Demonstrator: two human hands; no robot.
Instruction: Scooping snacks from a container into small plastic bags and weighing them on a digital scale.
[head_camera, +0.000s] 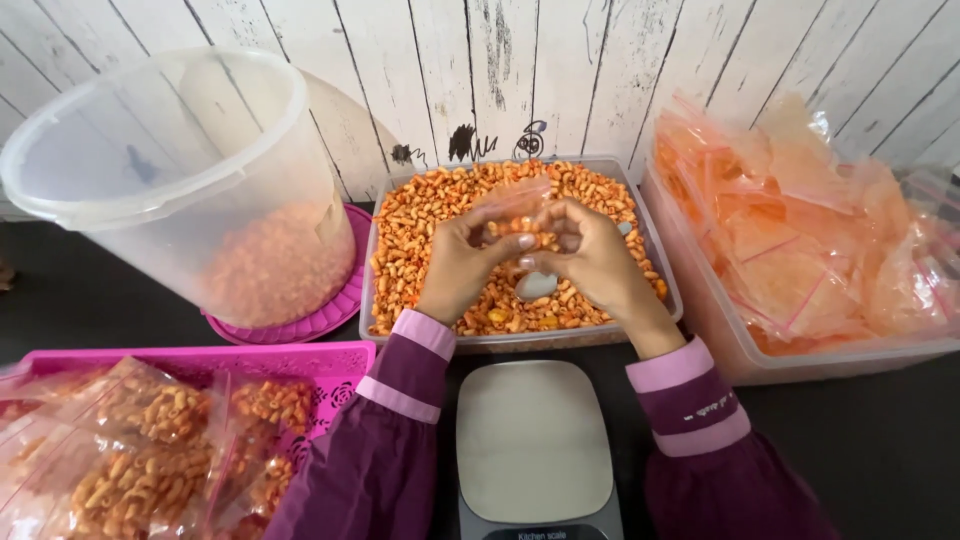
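I worked at a dark table (880, 450) set against a wall (560, 70) of white, weathered planks, and the tray (372, 262) of orange curly snacks was the centre of it all. Just in front of the tray, nearest me, sat a scale (533, 440) with a bare pale plate. To the tray's left a big clear tub (150, 130) leaned on a pink lid (330, 315), some snacks pooled in its bottom; nearer me on that side a pink basket (200, 358) held filled bags. To the tray's right stood a bin (720, 340) heaped with empty clear bags. Above the tray's middle I held a small bag (522, 215), partly filled, between both hands: my left hand (468, 255) and right hand (590, 250) met around it, fingers curled together and pinching its plastic. A white scoop (537, 285) lay in the snacks just below my hands.
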